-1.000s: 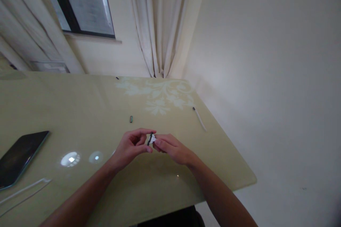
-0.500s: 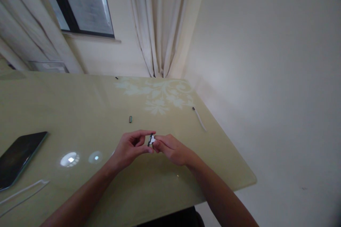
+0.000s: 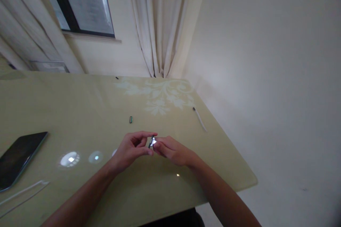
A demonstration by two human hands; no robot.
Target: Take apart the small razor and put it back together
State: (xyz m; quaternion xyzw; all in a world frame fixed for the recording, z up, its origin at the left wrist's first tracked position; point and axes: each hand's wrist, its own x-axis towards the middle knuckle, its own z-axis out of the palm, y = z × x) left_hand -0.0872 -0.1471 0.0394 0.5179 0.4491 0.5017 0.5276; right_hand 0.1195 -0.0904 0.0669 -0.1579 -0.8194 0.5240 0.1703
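Near the table's front, my left hand (image 3: pixel 134 148) pinches a thin dark strip, which looks like a razor cartridge (image 3: pixel 151 141), by its two ends between thumb and forefinger. Against it sits the shiny silver head of what looks like a razor (image 3: pixel 153 142). My right hand (image 3: pixel 172 150) is closed around the rest of that razor, and its fingers hide the handle. Both hands are close together, slightly above the tabletop. Just beyond them lies a small dark, green-edged rectangular piece (image 3: pixel 130 119), similar to a razor cartridge.
On the pale glossy table (image 3: pixel 87 113), a dark tablet (image 3: pixel 21 159) lies at left, with a white cable (image 3: pixel 23 191) before it. A thin white stick with a dark tip (image 3: pixel 199 119) lies near the right edge. A tiny dark piece (image 3: pixel 117 78) is at the back.
The hands keep the same grip and have barely moved. The silver head and dark strip have shifted very slightly and catch the light a little differently.
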